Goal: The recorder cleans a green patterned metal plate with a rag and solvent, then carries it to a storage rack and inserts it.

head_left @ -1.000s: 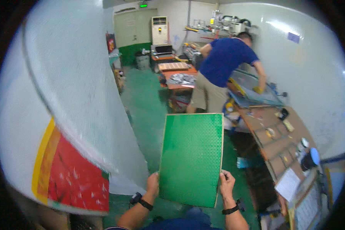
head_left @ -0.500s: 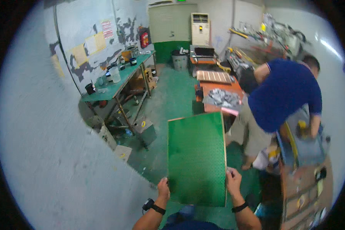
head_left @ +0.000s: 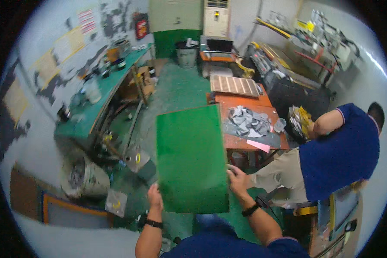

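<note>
A large flat green board (head_left: 191,161) is held up in front of me, tilted, with thin brownish edging. My left hand (head_left: 155,197) is closed on its lower left edge. On the lower right edge, my right hand (head_left: 238,179) grips the board with the thumb towards me and the other fingers partly hidden. Both wrists carry dark bands. The board stands away from the tables, above the green floor.
A long green workbench (head_left: 111,88) with jars runs along the left wall, a bin (head_left: 83,176) at its near end. Ahead right, an orange table (head_left: 279,140) bears grey rags (head_left: 250,121). A co-worker (head_left: 340,150) bends over a framed screen at right.
I have moved forward: the workbench and orange table appear nearer. The board has shifted left in view, still in both hands. The co-worker now appears farther right.
</note>
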Available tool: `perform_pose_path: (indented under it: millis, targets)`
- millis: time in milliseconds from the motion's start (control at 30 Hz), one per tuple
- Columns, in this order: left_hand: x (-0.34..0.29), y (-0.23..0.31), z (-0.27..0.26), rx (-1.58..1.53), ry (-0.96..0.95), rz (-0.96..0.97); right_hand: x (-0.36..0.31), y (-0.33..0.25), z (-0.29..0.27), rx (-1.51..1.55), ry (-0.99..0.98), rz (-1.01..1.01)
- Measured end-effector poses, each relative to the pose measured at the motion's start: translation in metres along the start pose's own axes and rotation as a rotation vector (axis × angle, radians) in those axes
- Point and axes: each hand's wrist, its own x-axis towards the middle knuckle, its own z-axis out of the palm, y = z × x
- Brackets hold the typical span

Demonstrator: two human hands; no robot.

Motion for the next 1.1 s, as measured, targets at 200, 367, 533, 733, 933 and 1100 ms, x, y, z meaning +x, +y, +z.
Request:
perform_pose_path:
  millis: [200, 367, 533, 733, 933, 1100]
  targets:
    - [0.134, 0.084, 0.001, 0.077, 0.232, 0.020, 0.190, -0.016, 0.138, -0.082, -0.197, -0.158]
    - [0.266, 0.111, 0.008, 0.157, 0.328, 0.164, 0.303, -0.027, 0.198, 0.028, -0.305, -0.032]
    - [0.400, 0.151, -0.006, 0.034, 0.271, 0.188, 0.411, -0.030, 0.283, 0.009, -0.374, -0.052]
    - [0.556, 0.182, -0.002, 0.113, 0.235, 0.145, 0.533, -0.028, 0.357, 0.008, -0.403, 0.087]
    - [0.664, 0.239, -0.024, 0.282, 0.364, 0.120, 0.643, -0.014, 0.464, 0.049, -0.637, 0.183]
    - [0.743, 0.272, -0.043, 0.307, 0.471, 0.157, 0.732, 0.005, 0.566, 0.112, -0.721, 0.267]
